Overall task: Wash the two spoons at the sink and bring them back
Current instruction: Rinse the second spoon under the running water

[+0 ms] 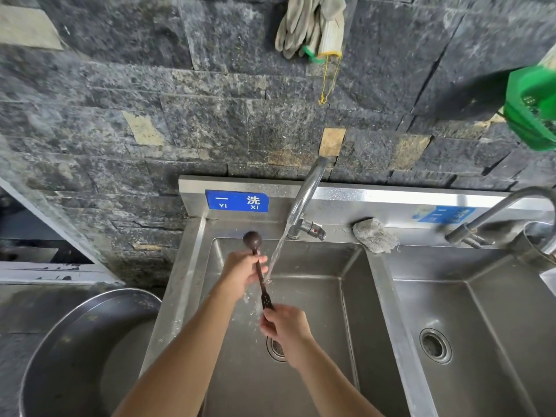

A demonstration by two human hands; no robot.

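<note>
1. The right hand (285,329) is nearest, low over the middle of the sink (192,266). Its fingers are clenched round the handle end of the spoon (267,297).
2. The spoon is dark and slants up and away to the left, with its round bowl at the far end, level with the sink's back edge. Whether a second spoon lies against it cannot be told.
3. The left hand (240,272) grasps the shaft farther up, just below the bowl, with fingers curled round it.
4. Water (278,251) falls on the shaft between the hands and splashes there.
5. The drain (275,349) sits under the right hand, partly hidden by it.
6. Both hands are well apart from the sink's walls, with open room on both sides and below.
7. A large steel bowl (75,341) stands just beside the sink's left rim.
8. A second basin (481,311) lies to the right, past a narrow divider.
9. The tap (307,191) rises at the back rim and arches over to the wall.
10. A crumpled cloth (374,234) rests on the back ledge right of the tap, and a second tap (505,206) stands farther right.
11. A blue sign (237,200) is fixed to the splashback.
12. On the stone wall (180,100) hang gloves (313,22) and, at far right, a green basket (532,106).
</note>
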